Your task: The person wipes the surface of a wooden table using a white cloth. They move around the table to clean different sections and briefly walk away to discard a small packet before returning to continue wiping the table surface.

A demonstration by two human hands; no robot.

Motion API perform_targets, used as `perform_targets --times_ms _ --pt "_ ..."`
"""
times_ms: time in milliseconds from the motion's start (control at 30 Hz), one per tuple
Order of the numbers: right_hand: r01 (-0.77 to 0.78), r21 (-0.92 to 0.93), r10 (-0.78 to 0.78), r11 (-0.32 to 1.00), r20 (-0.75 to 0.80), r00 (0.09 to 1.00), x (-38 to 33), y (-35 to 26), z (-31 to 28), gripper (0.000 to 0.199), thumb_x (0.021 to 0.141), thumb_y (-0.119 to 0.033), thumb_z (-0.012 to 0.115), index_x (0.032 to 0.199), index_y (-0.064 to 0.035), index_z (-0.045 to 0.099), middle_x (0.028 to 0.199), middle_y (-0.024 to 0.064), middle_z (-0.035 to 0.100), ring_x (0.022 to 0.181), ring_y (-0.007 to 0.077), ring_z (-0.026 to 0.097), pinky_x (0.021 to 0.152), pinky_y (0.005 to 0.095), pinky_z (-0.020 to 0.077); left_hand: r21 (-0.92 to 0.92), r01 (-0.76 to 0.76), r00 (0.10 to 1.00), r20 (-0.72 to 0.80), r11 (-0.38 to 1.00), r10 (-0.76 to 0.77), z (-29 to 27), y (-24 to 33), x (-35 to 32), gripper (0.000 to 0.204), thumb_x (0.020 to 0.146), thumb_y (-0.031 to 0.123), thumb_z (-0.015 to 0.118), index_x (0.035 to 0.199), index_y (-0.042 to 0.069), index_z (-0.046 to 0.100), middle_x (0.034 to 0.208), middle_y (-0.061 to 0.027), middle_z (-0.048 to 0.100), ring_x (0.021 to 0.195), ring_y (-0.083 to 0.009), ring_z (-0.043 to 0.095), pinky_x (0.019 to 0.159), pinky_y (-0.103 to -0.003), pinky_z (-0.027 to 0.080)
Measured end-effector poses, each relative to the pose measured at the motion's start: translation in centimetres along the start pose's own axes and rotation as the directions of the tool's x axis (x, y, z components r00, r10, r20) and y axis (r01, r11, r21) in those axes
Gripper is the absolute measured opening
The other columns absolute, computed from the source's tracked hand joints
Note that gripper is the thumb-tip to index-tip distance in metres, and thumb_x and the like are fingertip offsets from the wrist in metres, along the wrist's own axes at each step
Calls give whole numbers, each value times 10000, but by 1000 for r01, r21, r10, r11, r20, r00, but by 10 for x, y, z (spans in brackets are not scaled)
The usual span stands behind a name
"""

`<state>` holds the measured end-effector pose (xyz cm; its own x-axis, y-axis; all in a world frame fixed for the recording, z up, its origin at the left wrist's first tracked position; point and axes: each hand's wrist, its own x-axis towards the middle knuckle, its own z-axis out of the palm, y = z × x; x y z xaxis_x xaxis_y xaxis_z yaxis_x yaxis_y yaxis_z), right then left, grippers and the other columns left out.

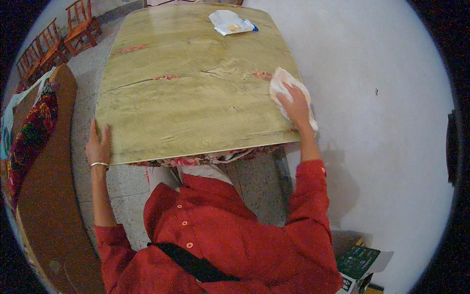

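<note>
A table (181, 112) with a wood-grain cover and small red flower patterns stands in front of me. My right hand (295, 104) presses a pale cloth (280, 81) onto the table's right side, its fingers spread over the fabric. Part of that cloth hangs at the right edge, close to the wall. At the table's near left corner rests my left hand (99, 144), thumb and fingers apart along the edge, with a bracelet at the wrist. Toward the far end lies a white plastic packet (230, 23) with a blue end.
A white wall (377, 59) runs along the table's right side. On the left are a brown sofa (54, 196) with a dark floral cloth (32, 132) and wooden chairs (81, 27) farther back. A green printed box (359, 260) sits at the lower right.
</note>
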<state>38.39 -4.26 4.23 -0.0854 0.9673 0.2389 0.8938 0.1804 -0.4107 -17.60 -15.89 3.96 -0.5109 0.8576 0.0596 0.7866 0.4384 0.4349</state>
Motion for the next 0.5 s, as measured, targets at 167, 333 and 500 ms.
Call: perform_targets --times_ms 167,333,500 --pt "179 22 -180 984 52 982 -19 -48 15 533 790 -408 625 1240 -135 538 1300 154 472 1205 346 413 1038 432 288 -8 7 1000 6 1000 -7 0 -9 5 612 867 472 506 1359 131 377 1203 -210 544 1068 -396 542 891 -418 427" --pt "135 38 -136 990 22 990 -66 -28 -16 517 785 -398 636 1229 -148 547 1284 144 486 1206 332 419 1027 429 310 46 32 999 8 998 -33 -19 8 -12 623 868 474 507 1369 133 363 1229 -205 529 1100 -379 529 904 -407 422" --pt "-26 14 27 1000 -63 998 -16 35 -11 511 810 -394 603 1238 -122 539 1301 161 472 1224 335 405 1031 412 298 -28 -97 985 -147 995 92 -8 -15 -13 593 864 457 527 1348 138 401 1231 -207 528 1116 -366 524 910 -408 415"
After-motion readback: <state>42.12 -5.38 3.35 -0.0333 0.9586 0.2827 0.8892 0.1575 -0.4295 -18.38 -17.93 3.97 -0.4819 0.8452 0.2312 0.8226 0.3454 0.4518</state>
